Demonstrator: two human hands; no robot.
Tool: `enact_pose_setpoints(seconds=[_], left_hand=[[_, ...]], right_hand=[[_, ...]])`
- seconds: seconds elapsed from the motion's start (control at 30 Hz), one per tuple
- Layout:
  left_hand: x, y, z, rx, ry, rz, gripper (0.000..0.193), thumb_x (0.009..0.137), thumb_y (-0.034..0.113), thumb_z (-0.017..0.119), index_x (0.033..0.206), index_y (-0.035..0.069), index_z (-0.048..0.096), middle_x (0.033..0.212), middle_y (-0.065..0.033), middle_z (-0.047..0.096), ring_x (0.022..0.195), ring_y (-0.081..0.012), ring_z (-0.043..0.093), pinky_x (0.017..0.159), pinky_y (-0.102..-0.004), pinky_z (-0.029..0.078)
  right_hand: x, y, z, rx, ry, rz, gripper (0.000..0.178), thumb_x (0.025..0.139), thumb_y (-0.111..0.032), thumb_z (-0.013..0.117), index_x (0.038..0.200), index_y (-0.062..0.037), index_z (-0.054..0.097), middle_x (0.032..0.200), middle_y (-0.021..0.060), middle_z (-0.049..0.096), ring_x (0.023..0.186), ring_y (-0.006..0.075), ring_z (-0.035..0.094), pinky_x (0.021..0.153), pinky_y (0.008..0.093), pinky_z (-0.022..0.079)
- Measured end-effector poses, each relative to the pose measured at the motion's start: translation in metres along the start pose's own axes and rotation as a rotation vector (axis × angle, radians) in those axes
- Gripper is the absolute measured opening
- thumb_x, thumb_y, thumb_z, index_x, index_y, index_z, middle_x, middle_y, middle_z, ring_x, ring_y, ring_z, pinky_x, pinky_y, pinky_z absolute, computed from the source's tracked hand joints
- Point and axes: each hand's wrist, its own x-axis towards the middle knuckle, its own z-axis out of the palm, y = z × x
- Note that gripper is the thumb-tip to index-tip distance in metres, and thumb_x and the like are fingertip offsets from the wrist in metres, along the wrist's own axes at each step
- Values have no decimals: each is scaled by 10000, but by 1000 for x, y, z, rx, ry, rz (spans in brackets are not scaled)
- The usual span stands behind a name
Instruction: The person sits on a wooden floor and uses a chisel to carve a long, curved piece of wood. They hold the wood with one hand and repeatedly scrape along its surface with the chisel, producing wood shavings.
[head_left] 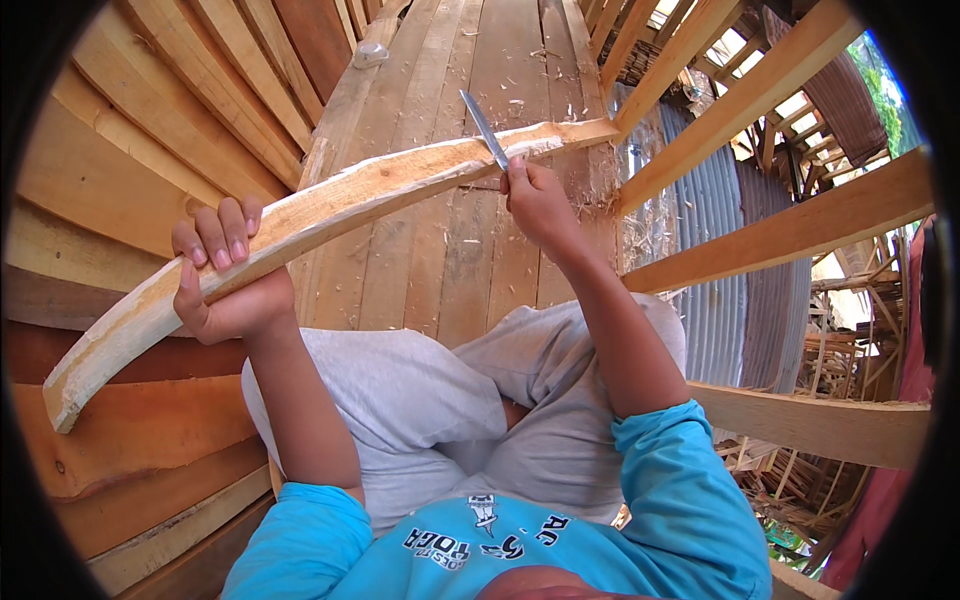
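A long, pale strip of wood (370, 188) slants across in front of me, from the lower left up to the railing on the right. Its surface looks rough and carved, with whitish edges. My left hand (228, 265) is closed round it left of the middle, fingers over the top and thumb beneath. My right hand (535, 200) grips a knife (484, 129) with a long narrow blade. That blade crosses the strip towards its far right part, its tip pointing away to the upper left. The knife's handle is hidden in my fist.
I sit cross-legged on a plank floor (465, 260) strewn with wood shavings. A plank wall (150, 150) rises on the left. Wooden rails (790, 225) line the right side, with corrugated metal sheets (715, 225) beyond. A small clear plastic thing (369, 54) lies farther off.
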Motion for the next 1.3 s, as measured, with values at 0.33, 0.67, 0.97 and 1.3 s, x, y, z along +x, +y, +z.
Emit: enact_pose_setpoints(seconds=[0.33, 0.67, 0.97, 1.3], left_hand=[[1, -1, -1, 44, -21, -2, 240, 780, 298, 605, 743, 198, 389, 643, 58, 386, 621, -82, 383, 714, -286, 335], [1, 1, -4, 39, -24, -2, 242, 781, 296, 605, 743, 195, 388, 646, 51, 389, 629, -87, 385, 719, -289, 336], [0, 0, -3, 35, -17, 0, 242, 779, 294, 605, 740, 193, 388, 644, 50, 388, 622, -89, 378, 715, -290, 336], [0, 0, -4, 36, -22, 5, 234, 780, 298, 597, 740, 196, 390, 640, 50, 385, 619, -86, 381, 712, -287, 337]], right_hand=[[-2, -20, -1, -15, -56, 152, 633, 967, -622, 486, 658, -69, 498, 518, -14, 409, 445, 112, 349, 427, 324, 281], [4, -38, -23, 498, -351, 665, 604, 954, -648, 479, 609, -191, 288, 508, -85, 250, 387, 62, 188, 372, 265, 114], [5, -26, -19, -84, -49, 198, 635, 959, -589, 519, 620, -52, 511, 511, 22, 425, 447, 166, 403, 457, 363, 319], [-14, -47, -10, -409, -18, 32, 604, 971, -528, 512, 752, 5, 691, 647, 205, 626, 657, 390, 641, 633, 482, 467]])
